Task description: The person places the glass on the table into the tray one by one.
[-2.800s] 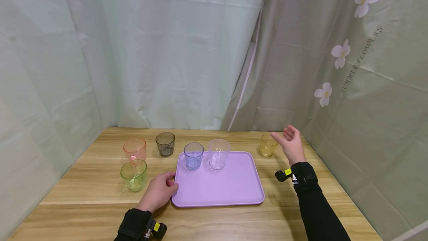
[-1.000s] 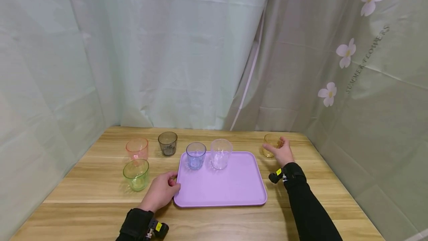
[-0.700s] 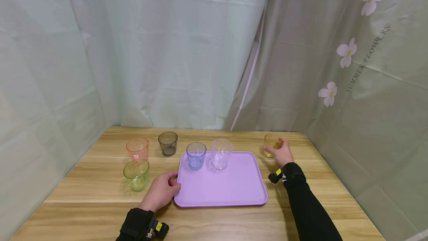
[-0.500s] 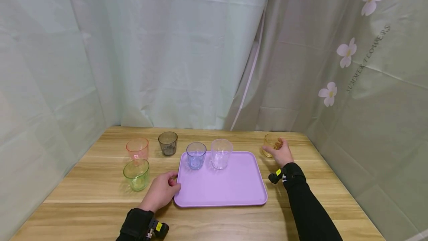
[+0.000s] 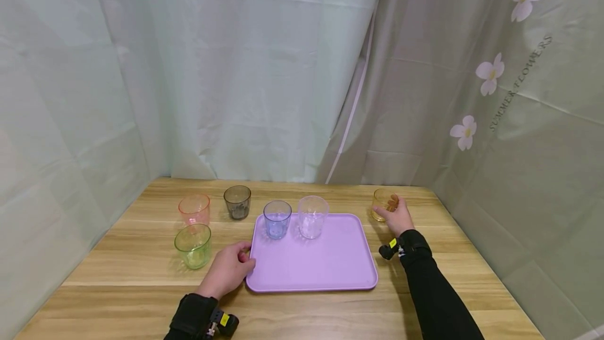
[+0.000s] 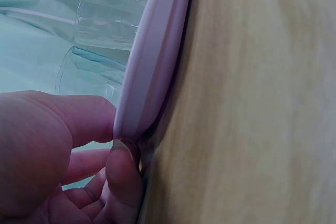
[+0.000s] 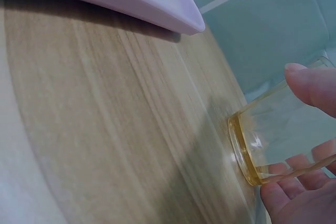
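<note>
In the head view my left hand (image 5: 227, 270) pinches the left edge of a purple tray (image 5: 325, 272). The left wrist view has the thumb on the tray's rim (image 6: 142, 77) and a fingertip (image 6: 123, 166) under it. My right hand (image 5: 398, 218) holds a yellow glass (image 5: 381, 204) from its right side, right of the tray. Thumb (image 7: 315, 88) and fingers lie on opposite sides of this glass (image 7: 262, 140) in the right wrist view, its base at the table. A blue glass (image 5: 277, 222) and a clear glass (image 5: 311, 219) stand upright on the tray's back left.
Left of the tray stand a green glass (image 5: 194, 248), a pinkish-red glass (image 5: 194, 209) and a dark grey glass (image 5: 237, 203), all upright on the wooden table (image 5: 118, 272). Curtains (image 5: 264, 77) hang close behind the table and along both sides.
My right hand has come down and left onto the yellow glass and its fingers have curled round it. The left hand keeps its place at the tray; the glasses stand where they were.
</note>
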A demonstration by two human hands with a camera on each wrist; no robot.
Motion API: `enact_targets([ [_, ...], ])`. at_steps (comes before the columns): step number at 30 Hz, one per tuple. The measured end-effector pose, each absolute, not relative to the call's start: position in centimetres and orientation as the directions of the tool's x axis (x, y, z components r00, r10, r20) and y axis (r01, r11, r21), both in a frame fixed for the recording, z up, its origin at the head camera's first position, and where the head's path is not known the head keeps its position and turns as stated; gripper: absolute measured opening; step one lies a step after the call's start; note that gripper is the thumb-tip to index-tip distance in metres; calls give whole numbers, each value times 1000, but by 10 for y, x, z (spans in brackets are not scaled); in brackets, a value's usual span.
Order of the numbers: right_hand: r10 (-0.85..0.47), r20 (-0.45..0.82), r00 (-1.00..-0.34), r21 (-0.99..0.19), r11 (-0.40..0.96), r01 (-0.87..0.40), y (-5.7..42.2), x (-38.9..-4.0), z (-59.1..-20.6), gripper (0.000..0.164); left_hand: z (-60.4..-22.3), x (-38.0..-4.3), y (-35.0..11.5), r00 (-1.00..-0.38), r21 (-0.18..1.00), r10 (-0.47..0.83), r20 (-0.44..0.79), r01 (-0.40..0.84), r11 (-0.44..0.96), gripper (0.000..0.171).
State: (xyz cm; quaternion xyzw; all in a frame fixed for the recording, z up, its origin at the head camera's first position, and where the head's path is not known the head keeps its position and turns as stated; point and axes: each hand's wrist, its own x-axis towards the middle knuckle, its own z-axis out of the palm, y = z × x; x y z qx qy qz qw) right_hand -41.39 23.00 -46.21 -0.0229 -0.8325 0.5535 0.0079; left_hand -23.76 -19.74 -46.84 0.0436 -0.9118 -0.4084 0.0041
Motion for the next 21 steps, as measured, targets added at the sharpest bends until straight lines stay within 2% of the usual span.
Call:
enact_targets([
  [21, 44, -27, -999, -922, 386, 42, 228, -407, -454, 88, -470, -238, -199, -996, 754, -85, -29, -78, 652, 49],
])
